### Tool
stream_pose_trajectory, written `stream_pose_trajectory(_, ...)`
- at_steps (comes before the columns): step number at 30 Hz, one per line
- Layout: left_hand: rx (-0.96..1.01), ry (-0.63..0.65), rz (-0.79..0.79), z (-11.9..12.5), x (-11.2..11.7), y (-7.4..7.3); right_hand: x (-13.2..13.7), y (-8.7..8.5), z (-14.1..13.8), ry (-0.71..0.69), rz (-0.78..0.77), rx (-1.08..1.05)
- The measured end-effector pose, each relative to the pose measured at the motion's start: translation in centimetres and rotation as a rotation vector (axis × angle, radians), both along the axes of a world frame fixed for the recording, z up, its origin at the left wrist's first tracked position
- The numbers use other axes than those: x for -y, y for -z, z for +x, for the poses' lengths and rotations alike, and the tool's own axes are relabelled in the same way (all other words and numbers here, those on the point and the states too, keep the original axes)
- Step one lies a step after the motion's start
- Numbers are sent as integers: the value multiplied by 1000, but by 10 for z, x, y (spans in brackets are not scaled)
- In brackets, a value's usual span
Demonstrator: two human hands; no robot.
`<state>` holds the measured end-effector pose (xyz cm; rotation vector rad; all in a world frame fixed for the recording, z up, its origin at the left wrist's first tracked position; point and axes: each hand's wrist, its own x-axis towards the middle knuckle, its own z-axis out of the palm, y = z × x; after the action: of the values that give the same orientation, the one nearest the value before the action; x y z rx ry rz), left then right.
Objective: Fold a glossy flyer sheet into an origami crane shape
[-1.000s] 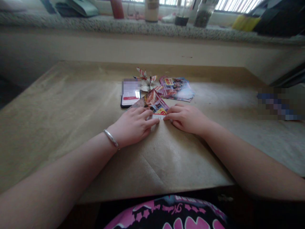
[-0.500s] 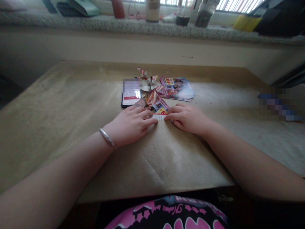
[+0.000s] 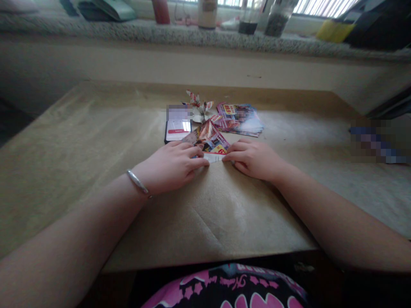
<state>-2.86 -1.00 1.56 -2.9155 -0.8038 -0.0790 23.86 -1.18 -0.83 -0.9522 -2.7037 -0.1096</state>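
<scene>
A folded, colourful printed flyer [image 3: 210, 137] lies on the table with its peak pointing away from me and a white strip along its near edge. My left hand [image 3: 175, 164], wearing a silver bangle, holds the flyer's left side, fingers on top and thumb along the near edge. At the right end of the strip, the fingers of my right hand [image 3: 248, 156] are drawn together on the paper. Both hands partly cover the lower corners. Just beyond stand folded paper petals [image 3: 202, 112], shaped like a flower. A phone [image 3: 178, 128] with its screen lit lies beyond my left hand.
A stack of similar flyers [image 3: 242, 119] lies right of the paper flower. The table [image 3: 224, 214] has a yellowish cover with creases. A blurred bluish item [image 3: 375, 145] is at the far right. Jars and bottles [image 3: 207, 15] line the stone windowsill [image 3: 144, 34] behind.
My left hand has slid slightly left along the flyer's near edge, baring a little more of the white strip. My right hand stays nearly in place on the paper.
</scene>
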Motion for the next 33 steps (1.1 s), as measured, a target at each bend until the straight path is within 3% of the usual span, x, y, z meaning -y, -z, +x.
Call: stream_pose_trajectory(33,-73,24,-42,-7,-4,-17,-1,4,3,-20,40,-13)
